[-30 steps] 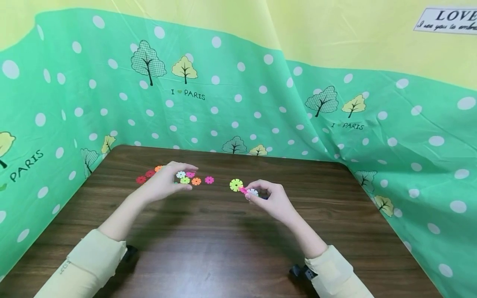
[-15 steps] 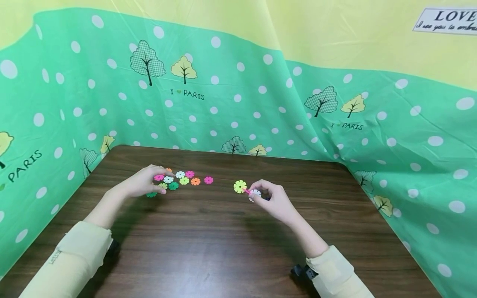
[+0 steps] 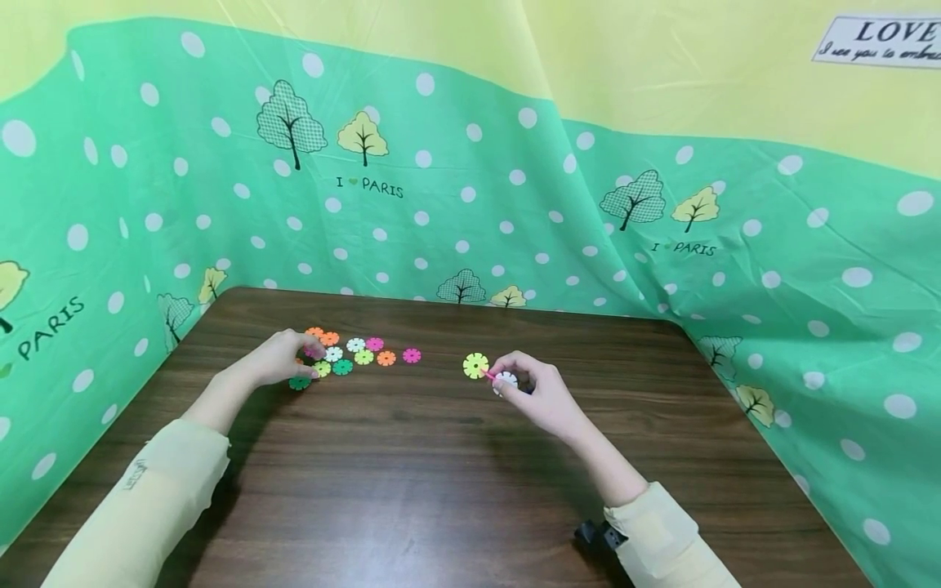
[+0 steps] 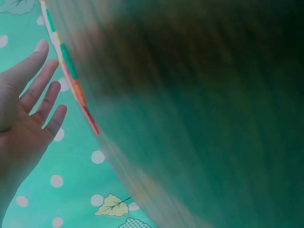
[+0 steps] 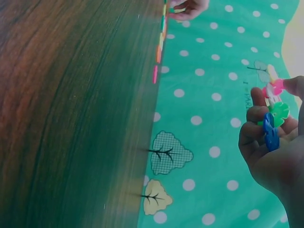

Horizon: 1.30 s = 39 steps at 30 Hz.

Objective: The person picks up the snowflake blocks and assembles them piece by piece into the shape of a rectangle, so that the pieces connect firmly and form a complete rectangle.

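My right hand [image 3: 544,392] holds a linked chain of small notched plastic discs above the table, at centre right in the head view. A yellow disc [image 3: 470,360] sticks out at its left end, with a white disc [image 3: 505,379] by the fingers. The right wrist view shows pink [image 5: 275,87], green [image 5: 279,112] and blue discs [image 5: 270,135] of this chain in the hand. My left hand [image 3: 278,359] is at the left end of loose discs, fingertips beside a yellow-green disc [image 3: 322,369]. In the left wrist view its fingers [image 4: 47,97] are spread, nothing between them.
Several loose discs lie flat on the brown wooden table [image 3: 412,474]: orange [image 3: 330,338], dark green [image 3: 342,367], white [image 3: 356,345] and a pink one [image 3: 412,356] at the right end. A green polka-dot curtain [image 3: 470,220] stands around the table's back and sides.
My left hand has moved left across the loose discs to their left end, uncovering several and hiding the red ones. The right hand keeps its hold, the chain shifting slightly to the right.
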Motion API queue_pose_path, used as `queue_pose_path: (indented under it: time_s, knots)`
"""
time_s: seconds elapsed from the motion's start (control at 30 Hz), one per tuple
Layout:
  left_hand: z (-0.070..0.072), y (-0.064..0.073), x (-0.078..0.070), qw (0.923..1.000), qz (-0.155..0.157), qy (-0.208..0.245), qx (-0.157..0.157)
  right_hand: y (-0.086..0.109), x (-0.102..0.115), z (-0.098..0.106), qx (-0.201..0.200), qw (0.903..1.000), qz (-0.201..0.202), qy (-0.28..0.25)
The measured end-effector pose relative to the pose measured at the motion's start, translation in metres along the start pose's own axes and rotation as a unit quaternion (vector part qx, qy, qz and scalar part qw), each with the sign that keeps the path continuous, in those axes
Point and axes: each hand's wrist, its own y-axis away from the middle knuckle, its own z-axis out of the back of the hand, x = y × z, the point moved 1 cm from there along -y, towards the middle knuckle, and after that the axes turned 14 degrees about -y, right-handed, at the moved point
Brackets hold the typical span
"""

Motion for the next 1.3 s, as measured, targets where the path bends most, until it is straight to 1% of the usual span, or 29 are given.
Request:
queue_pose_path:
  time_s: [0.17, 0.27, 0.43, 0.5, 0.53, 0.67, 0.9, 1.0, 1.13, 1.23, 1.3]
  knots:
    - [-0.003, -0.002, -0.001, 0.9999, 0.003, -0.006, 0.008, -0.001, 0.001, -0.001, 0.000, 0.9999, -0.006, -0.010]
    - [-0.002, -0.001, -0.006, 0.9997, -0.004, 0.005, 0.023, -0.001, 0.004, -0.002, -0.002, 0.9998, -0.009, -0.016]
    - [-0.001, -0.001, -0.009, 0.9982, 0.002, 0.022, 0.056, 0.002, 0.028, -0.005, -0.002, 0.9997, -0.004, -0.024]
    - [-0.002, -0.001, -0.008, 0.9979, 0.006, 0.023, 0.060, 0.002, 0.036, -0.006, -0.002, 0.9998, -0.001, -0.021]
    - [-0.003, -0.001, -0.008, 0.9979, 0.007, 0.025, 0.060, 0.002, 0.037, -0.007, -0.003, 0.9998, 0.000, -0.017]
    - [-0.004, -0.002, -0.006, 0.9983, 0.005, 0.030, 0.050, 0.002, 0.039, -0.009, -0.006, 0.9999, 0.006, -0.006]
    - [-0.003, -0.001, -0.005, 0.9994, -0.004, 0.030, 0.016, 0.002, 0.035, -0.009, 0.002, 1.0000, 0.002, -0.003]
    - [0.000, -0.001, -0.007, 0.9990, -0.007, 0.044, 0.005, 0.002, 0.034, -0.010, 0.007, 1.0000, 0.003, -0.003]
    - [0.006, -0.003, -0.014, 0.9982, -0.008, 0.057, -0.015, 0.002, 0.036, -0.010, 0.007, 0.9998, 0.020, 0.003]
    - [0.010, -0.005, -0.018, 0.9975, -0.005, 0.059, -0.038, 0.000, 0.027, -0.009, 0.001, 0.9996, 0.027, 0.013]
    - [0.012, -0.006, -0.021, 0.9966, -0.001, 0.064, -0.052, -0.001, 0.017, -0.008, -0.002, 0.9996, 0.022, 0.017]
